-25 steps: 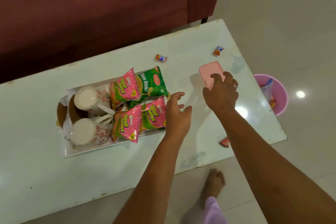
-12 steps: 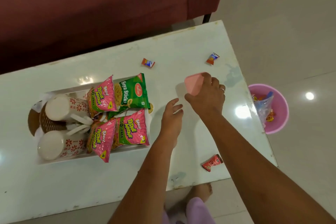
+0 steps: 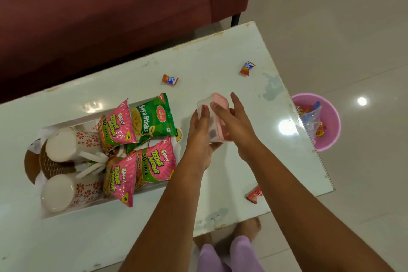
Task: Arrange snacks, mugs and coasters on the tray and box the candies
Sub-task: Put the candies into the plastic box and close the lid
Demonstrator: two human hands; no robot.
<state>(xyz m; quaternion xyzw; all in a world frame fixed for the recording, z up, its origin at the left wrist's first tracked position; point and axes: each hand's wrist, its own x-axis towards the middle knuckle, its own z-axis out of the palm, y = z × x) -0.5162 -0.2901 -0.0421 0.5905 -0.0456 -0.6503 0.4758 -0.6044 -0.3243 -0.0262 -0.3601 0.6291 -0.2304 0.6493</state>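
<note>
A small clear box with a pink lid point(image 3: 213, 115) is held tilted above the table between my left hand point(image 3: 199, 139) and my right hand point(image 3: 236, 127); my left grips the clear body, my right the pink lid. Something dark shows inside it. The white tray point(image 3: 72, 212) at the left carries two patterned mugs point(image 3: 70, 143) point(image 3: 66, 191) lying on their sides, brown coasters point(image 3: 47, 164), three pink snack packets point(image 3: 117, 126) and a green one point(image 3: 154, 117). Loose candies lie on the table: orange ones point(image 3: 170, 79) point(image 3: 247, 68) and a red one point(image 3: 255, 194).
The white table point(image 3: 220, 55) ends close at the right and front. A pink bin point(image 3: 326, 121) with wrappers stands on the floor beyond the right edge. A dark red sofa point(image 3: 99, 17) runs behind the table. My feet point(image 3: 249, 227) are under the front edge.
My right hand lifted the pink-lidded box off the table and drew it toward me. My left hand came off the tray's edge and took hold of the box's clear body.
</note>
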